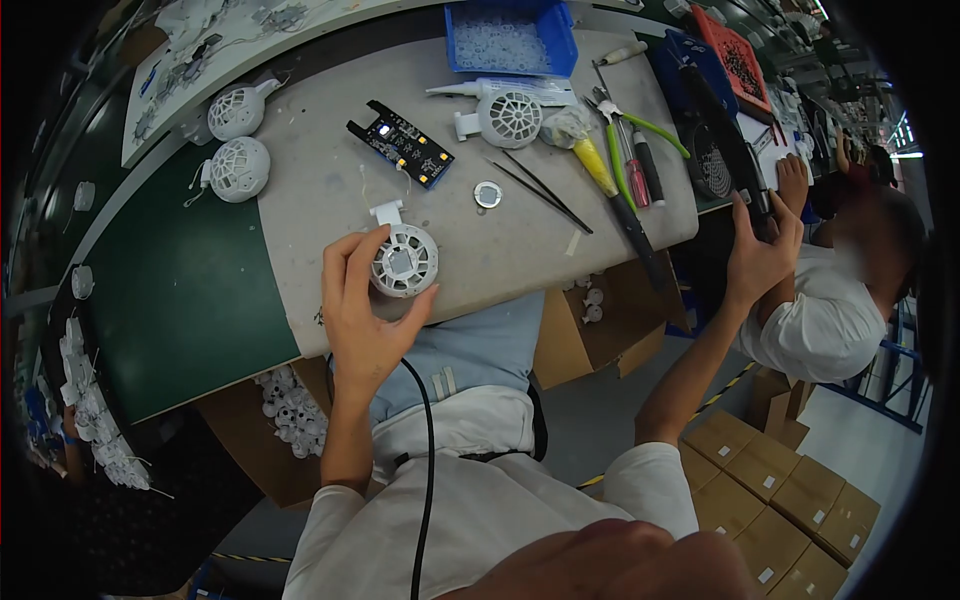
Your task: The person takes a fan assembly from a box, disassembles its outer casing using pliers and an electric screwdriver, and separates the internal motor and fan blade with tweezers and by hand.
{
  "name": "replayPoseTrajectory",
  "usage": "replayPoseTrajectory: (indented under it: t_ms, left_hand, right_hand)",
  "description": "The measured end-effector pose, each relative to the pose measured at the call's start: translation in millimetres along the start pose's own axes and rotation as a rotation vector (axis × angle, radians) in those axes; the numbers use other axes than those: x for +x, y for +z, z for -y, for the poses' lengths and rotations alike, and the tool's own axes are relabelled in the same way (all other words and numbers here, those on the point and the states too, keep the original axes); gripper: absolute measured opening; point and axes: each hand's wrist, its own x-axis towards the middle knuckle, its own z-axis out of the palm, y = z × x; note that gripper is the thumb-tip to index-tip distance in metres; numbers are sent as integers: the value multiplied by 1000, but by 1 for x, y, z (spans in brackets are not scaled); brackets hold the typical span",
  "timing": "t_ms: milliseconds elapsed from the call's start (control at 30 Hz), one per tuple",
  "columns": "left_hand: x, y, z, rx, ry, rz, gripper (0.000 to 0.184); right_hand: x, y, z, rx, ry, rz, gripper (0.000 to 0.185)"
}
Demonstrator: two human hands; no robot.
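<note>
My left hand (358, 305) grips a round white openwork housing (418, 250) by its rim at the table's front edge. A small grey square sits in its middle and a bracket points away from me. Out to the right, my right hand (765, 255) has its fingers around the near end of a long black tool (725, 125), whose exact kind I cannot make out. Beyond the housing lies a black circuit board (408, 150) with yellow parts and a lit spot. A small round silver-centred disc (487, 194) and dark tweezers (545, 190) lie right of it.
Another white housing (510, 118), pliers (615, 135), screwdrivers (640, 170) and a yellow-and-black tool (600, 175) lie on the mat. A blue bin (510, 45) stands behind. Cardboard boxes (605, 335) are below the table edge. A co-worker (825, 290) sits at right, one hand (793, 180) near my right hand.
</note>
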Motion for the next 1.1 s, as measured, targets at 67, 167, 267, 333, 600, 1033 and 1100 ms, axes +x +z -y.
replayPoseTrajectory:
  t_ms: [67,167,267,333,600,1033,1100]
  left_hand:
    - [0,0,0,-11,-13,-2,64]
    - [3,-1,-10,73,55,-140,67]
    - [-10,-4,-16,-39,210,-264,72]
    - [-4,3,-29,-284,267,17,73]
    - [17,85,-118,-1715,-365,517,46]
    - [32,105,-136,-1973,-760,528,32]
    - [23,102,-141,-1975,-786,573,33]
  right_hand:
    - [-3,-10,-2,-2,7,-12,38]
    - [-14,-30,-3,200,125,-22,39]
    - [-33,-60,7,433,281,27,39]
    - [-45,-82,22,445,271,30,45]
    - [-71,-108,21,895,138,407,51]
    - [-101,-24,108,980,311,-30,87]
    - [-87,-19,129,1328,473,-39,101]
